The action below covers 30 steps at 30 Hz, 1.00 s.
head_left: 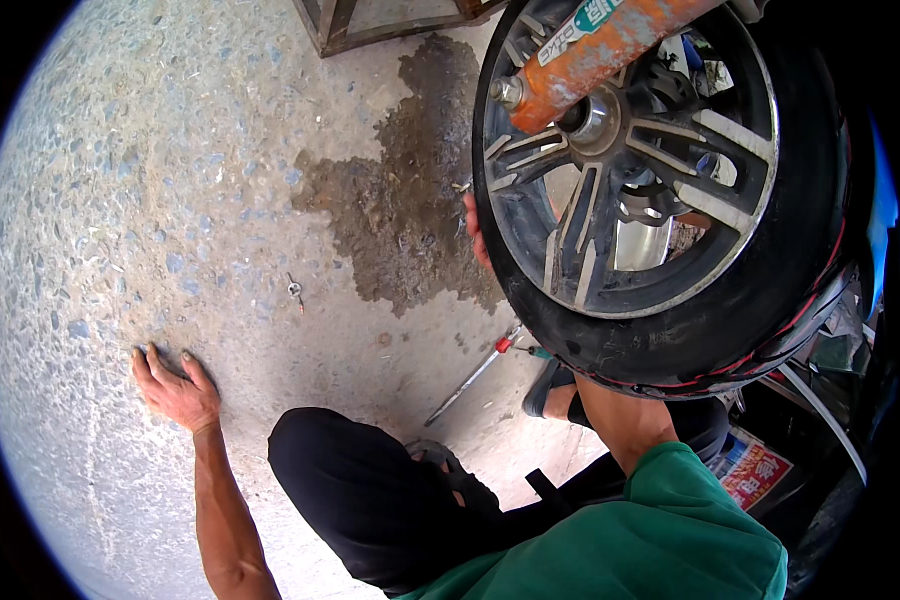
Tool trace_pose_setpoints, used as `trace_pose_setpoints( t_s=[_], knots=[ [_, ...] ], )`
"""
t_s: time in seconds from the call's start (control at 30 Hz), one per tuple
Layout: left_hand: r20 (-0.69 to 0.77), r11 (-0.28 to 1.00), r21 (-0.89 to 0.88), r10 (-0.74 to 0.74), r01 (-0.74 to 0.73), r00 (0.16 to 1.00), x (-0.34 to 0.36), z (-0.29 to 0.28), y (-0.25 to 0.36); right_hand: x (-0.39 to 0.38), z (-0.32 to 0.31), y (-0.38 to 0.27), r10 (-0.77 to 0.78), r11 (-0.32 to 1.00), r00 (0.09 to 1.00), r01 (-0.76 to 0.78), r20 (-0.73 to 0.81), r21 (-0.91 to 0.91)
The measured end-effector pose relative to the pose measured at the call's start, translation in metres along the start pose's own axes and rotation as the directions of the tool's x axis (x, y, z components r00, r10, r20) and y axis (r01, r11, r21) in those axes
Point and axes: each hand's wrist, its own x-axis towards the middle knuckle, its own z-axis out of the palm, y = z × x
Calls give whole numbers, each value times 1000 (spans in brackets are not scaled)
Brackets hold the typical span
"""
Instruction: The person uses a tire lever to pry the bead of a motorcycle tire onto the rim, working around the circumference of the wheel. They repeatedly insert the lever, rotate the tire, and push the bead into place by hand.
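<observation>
A motorcycle-type wheel (710, 205) with dark and silver spokes and a black tyre (660, 350) with red lines fills the upper right. A worn orange fork leg (610, 50) meets its hub. My left hand (178, 392) is open with fingers apart, at the concrete ground on the left, holding nothing. My right forearm passes under the tyre, and most of that hand is hidden behind the wheel. Only a few fingers of my right hand (476, 232) show at the tyre's left edge. Just above them a small metal tip (461, 186) pokes out; whether I hold it is unclear.
A long metal rod-like tool (470, 378) with a red part lies between my feet, beside a green-handled tool (540, 352). A small metal part (294, 289) lies on the concrete near a dark wet stain (400, 200). A brown metal frame (335, 30) stands at the top.
</observation>
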Motion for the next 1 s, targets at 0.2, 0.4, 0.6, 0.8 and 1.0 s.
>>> trace_pose_setpoints(
  t_s=[0.2,0.4,0.6,0.8,1.0],
  knots=[
    [3,1000,-28,-9,9,1000,-2,3,-2,-3,6,-4,-1,1000,1000,1,-28,-16],
    [-12,999,-28,-30,29,999,-2,0,-1,-13,22,9,-26,999,999,27,31,-18],
    [-34,995,-80,-54,51,998,-1,2,0,-19,10,14,-60,996,994,65,86,-56],
    [-5,994,-81,-75,74,997,-3,1,-3,7,2,0,-133,989,990,136,49,-58],
    [-5,996,-77,-39,39,999,-5,5,-5,47,-33,-34,-129,989,968,140,217,-38]
  ],
)
